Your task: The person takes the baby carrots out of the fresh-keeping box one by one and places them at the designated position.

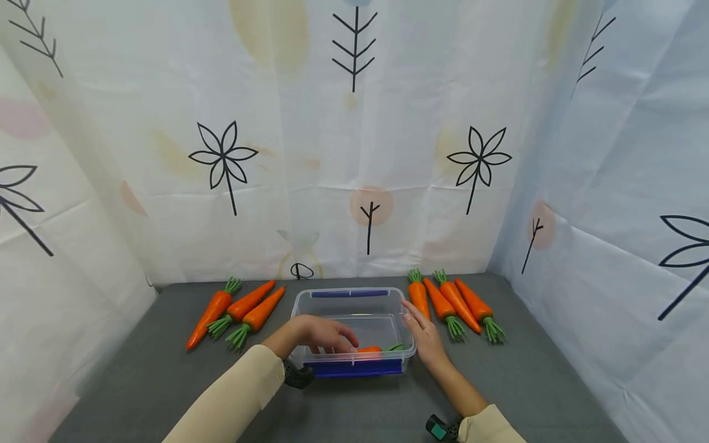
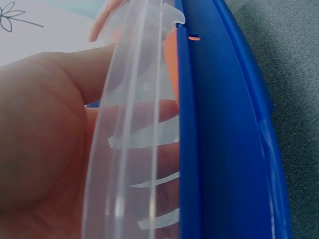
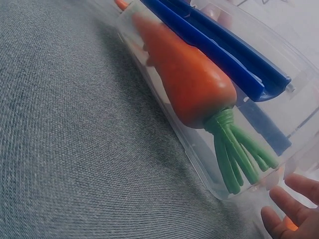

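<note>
A clear plastic box point(image 1: 350, 355) with blue latches stands in the middle of the grey table. Inside, along its front wall, lies an orange carrot point(image 3: 187, 82) with a green top pointing right. My left hand point(image 1: 327, 335) reaches over the front left rim into the box, its fingers relaxed near the carrot's thin end. Through the clear wall, the left wrist view shows those fingers apart, beside a blue latch point(image 2: 224, 119); whether they touch the carrot is unclear. My right hand point(image 1: 425, 338) rests its extended fingers against the box's right side.
A group of three carrots point(image 1: 255, 317) lies on the table left of the box. Several more carrots point(image 1: 458, 301) lie to the right, close to my right hand. A white patterned curtain point(image 1: 310, 234) surrounds the table point(image 1: 166, 381) at the back and sides.
</note>
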`<act>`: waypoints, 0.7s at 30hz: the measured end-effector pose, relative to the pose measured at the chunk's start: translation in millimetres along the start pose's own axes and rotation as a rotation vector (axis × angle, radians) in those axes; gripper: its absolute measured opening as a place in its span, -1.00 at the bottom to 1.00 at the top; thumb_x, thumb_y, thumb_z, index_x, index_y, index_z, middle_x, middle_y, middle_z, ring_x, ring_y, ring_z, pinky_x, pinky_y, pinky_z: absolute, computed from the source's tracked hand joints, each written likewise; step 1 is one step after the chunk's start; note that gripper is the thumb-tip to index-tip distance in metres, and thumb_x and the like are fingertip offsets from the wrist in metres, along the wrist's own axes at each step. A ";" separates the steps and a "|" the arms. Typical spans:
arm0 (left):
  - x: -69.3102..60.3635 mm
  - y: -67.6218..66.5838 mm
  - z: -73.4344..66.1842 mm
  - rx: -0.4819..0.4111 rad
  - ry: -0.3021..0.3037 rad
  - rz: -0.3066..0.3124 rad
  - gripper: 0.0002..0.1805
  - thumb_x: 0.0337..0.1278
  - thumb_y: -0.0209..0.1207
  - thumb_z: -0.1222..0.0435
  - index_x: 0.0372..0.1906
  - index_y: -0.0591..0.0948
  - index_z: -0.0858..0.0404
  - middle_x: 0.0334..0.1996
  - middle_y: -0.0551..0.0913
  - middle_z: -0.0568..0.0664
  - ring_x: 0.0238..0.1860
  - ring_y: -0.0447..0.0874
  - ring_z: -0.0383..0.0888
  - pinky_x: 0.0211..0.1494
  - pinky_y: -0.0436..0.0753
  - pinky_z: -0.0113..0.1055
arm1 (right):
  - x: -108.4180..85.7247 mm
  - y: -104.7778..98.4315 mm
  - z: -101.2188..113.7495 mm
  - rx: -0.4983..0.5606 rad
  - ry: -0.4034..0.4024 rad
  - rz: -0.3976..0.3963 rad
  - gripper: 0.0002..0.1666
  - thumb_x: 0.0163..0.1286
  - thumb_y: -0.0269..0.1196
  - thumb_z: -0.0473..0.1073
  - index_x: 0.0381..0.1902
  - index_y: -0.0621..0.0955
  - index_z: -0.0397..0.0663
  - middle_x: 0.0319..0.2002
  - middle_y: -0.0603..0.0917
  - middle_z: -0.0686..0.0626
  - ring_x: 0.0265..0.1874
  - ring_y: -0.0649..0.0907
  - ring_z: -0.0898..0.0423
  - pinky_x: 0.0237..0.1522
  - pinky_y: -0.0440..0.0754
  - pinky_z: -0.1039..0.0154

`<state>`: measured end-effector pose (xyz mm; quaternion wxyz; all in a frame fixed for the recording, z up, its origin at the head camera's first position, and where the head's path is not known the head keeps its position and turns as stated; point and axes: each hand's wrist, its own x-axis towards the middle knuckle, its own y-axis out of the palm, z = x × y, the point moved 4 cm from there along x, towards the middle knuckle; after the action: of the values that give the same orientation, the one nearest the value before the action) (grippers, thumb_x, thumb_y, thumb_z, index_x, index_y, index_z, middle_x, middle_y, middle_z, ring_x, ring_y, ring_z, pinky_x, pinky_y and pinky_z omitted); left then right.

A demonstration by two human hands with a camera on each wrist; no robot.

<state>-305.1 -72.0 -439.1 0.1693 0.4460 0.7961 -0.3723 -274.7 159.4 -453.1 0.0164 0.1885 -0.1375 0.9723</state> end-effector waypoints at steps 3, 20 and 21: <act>2.2 1.4 1.6 0.007 -0.005 0.003 -0.62 0.27 0.18 0.13 0.16 0.55 0.06 -0.12 0.59 0.02 -0.11 0.54 -0.01 0.04 0.52 0.06 | 2.6 0.6 -14.3 0.006 -0.005 -0.007 -0.55 0.54 0.00 -0.26 0.30 0.44 -0.33 0.21 0.49 -0.35 0.09 0.57 -0.27 0.10 0.47 -0.15; -5.6 -3.5 -12.9 0.211 0.116 -0.121 -0.71 0.34 0.14 0.25 0.09 0.59 0.21 -0.21 0.56 -0.06 -0.29 0.51 -0.10 -0.21 0.56 -0.22 | 7.6 1.8 -39.7 0.012 0.030 -0.013 -0.53 0.55 0.03 -0.10 0.33 0.47 -0.12 0.25 0.50 -0.23 0.12 0.57 -0.19 0.15 0.44 -0.15; -6.7 -3.8 -13.4 0.217 0.111 -0.130 -0.71 0.35 0.14 0.24 0.10 0.58 0.21 -0.22 0.56 -0.07 -0.32 0.51 -0.11 -0.26 0.56 -0.23 | 7.8 1.9 -40.1 0.012 0.033 -0.012 -0.53 0.55 0.03 -0.10 0.33 0.47 -0.11 0.26 0.50 -0.23 0.13 0.56 -0.18 0.16 0.43 -0.15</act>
<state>-303.7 -67.2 -424.5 0.0513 0.4289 0.7866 -0.4412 -296.6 168.4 -486.4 0.0236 0.1736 -0.1302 0.9759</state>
